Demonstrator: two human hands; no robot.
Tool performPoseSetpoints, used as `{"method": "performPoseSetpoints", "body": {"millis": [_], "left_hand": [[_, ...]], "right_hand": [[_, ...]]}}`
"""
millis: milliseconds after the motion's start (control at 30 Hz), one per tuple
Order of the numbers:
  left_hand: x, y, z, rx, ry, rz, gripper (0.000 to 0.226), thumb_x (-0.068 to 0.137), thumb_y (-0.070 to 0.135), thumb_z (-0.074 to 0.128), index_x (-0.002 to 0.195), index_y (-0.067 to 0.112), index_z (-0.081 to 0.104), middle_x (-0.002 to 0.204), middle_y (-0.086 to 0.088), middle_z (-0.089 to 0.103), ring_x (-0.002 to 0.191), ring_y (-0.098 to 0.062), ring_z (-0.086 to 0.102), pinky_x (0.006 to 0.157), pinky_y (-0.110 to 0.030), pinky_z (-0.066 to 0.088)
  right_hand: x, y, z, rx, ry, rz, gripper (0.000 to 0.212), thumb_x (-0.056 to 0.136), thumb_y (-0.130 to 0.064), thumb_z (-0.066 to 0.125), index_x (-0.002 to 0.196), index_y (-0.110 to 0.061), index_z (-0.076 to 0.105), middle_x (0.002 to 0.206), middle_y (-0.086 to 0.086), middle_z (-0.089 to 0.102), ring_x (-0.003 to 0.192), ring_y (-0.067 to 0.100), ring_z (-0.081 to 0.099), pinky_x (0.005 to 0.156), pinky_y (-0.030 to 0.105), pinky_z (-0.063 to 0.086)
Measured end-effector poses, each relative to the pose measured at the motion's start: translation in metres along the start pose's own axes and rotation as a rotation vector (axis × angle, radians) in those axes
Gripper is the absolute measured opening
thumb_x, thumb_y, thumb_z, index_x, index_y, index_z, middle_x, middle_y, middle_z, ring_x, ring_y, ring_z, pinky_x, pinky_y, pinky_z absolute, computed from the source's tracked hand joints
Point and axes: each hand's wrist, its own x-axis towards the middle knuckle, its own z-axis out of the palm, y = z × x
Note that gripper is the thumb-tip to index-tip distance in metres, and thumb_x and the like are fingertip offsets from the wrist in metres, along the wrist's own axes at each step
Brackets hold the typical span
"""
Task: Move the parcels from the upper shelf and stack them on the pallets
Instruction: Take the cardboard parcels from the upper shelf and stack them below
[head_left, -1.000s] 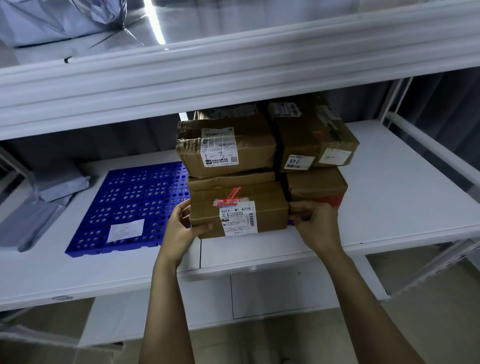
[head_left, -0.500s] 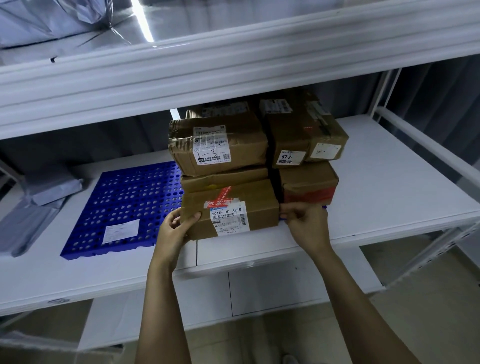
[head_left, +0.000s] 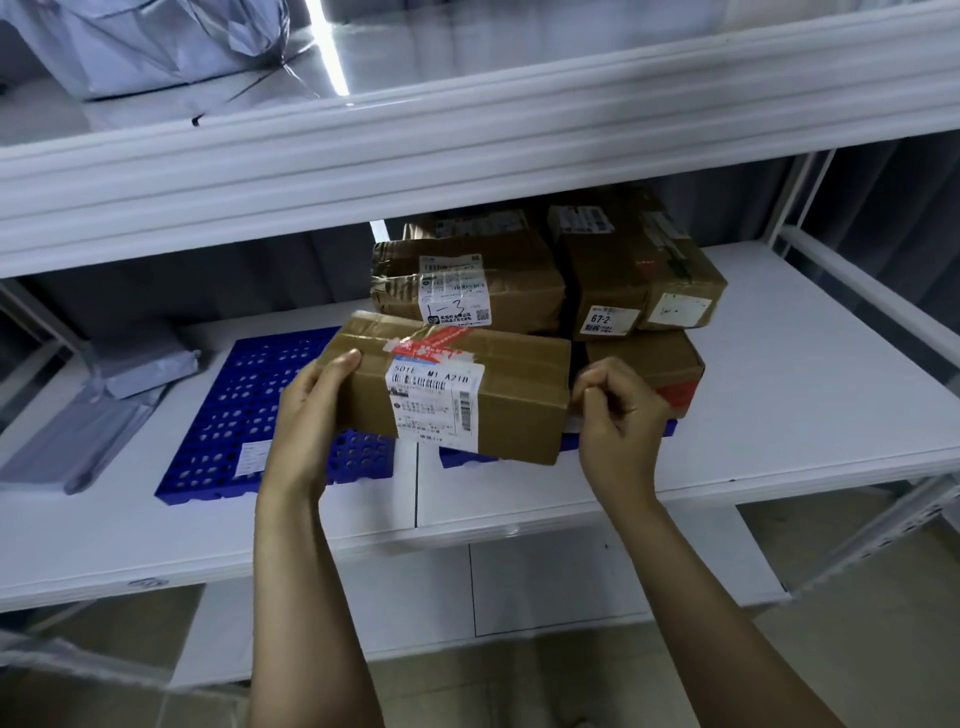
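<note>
I hold a brown cardboard parcel (head_left: 509, 395) with a white barcode label and red tape, lifted and tilted in front of the stack. My left hand (head_left: 311, 415) grips its left end, thumb on top. Fingers curled, my right hand (head_left: 618, 421) pinches its right end. Behind it, more brown parcels stand stacked on a blue pallet (head_left: 467, 458): one marked "1-3" (head_left: 524, 280), one marked "67-2" (head_left: 623, 270), and a lower one (head_left: 649, 358). A second blue pallet (head_left: 244, 410) lies bare to the left.
Both pallets lie on a white middle shelf (head_left: 779, 405). The upper shelf's thick front beam (head_left: 467, 135) hangs just above the stack, with grey poly bags (head_left: 145, 41) on top. Flat grey mailers (head_left: 104, 415) lie at the left. A white upright (head_left: 800, 197) stands at the right.
The front parcel has come up off the pallet edge and tilted, held in both hands. The view has shifted slightly closer and to the right.
</note>
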Motion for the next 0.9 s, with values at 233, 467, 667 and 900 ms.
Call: {"method": "performPoseSetpoints", "body": {"millis": [233, 467, 667, 900], "left_hand": [[-0.008, 0.032, 0.014, -0.018, 0.040, 0.087, 0.019, 0.091, 0.048, 0.055, 0.095, 0.032, 0.065, 0.094, 0.013, 0.069, 0.088, 0.001, 0.064, 0.072, -0.019, 0.048], [-0.006, 0.046, 0.018, 0.062, 0.031, 0.160, 0.030, 0.089, 0.053, 0.055, 0.103, 0.029, 0.064, 0.091, 0.013, 0.070, 0.075, 0.007, 0.065, 0.055, -0.008, 0.046], [-0.003, 0.052, 0.020, 0.166, 0.012, 0.183, 0.033, 0.088, 0.054, 0.057, 0.109, 0.029, 0.060, 0.100, 0.012, 0.067, 0.088, 0.000, 0.063, 0.064, -0.015, 0.041], [0.004, 0.063, 0.032, 0.263, -0.024, 0.221, 0.034, 0.091, 0.055, 0.050, 0.104, 0.027, 0.065, 0.097, 0.012, 0.069, 0.088, 0.003, 0.062, 0.063, -0.012, 0.042]], "right_hand": [[0.019, -0.007, 0.006, 0.164, 0.065, 0.067, 0.020, 0.091, -0.016, 0.039, 0.078, -0.021, 0.053, 0.115, -0.004, 0.063, 0.109, 0.019, 0.058, 0.094, 0.045, 0.049], [0.029, -0.020, 0.004, 0.215, 0.038, 0.135, 0.008, 0.092, -0.031, 0.048, 0.097, -0.029, 0.055, 0.119, -0.007, 0.061, 0.107, 0.005, 0.058, 0.093, 0.030, 0.051], [0.045, -0.024, 0.006, 0.189, -0.007, 0.148, 0.039, 0.090, -0.031, 0.051, 0.128, -0.023, 0.052, 0.120, -0.015, 0.057, 0.108, -0.007, 0.054, 0.083, 0.010, 0.047], [0.084, -0.037, 0.005, 0.107, -0.013, 0.231, 0.022, 0.099, -0.024, 0.047, 0.117, -0.025, 0.060, 0.102, -0.021, 0.059, 0.095, -0.007, 0.055, 0.076, 0.006, 0.043]]}}
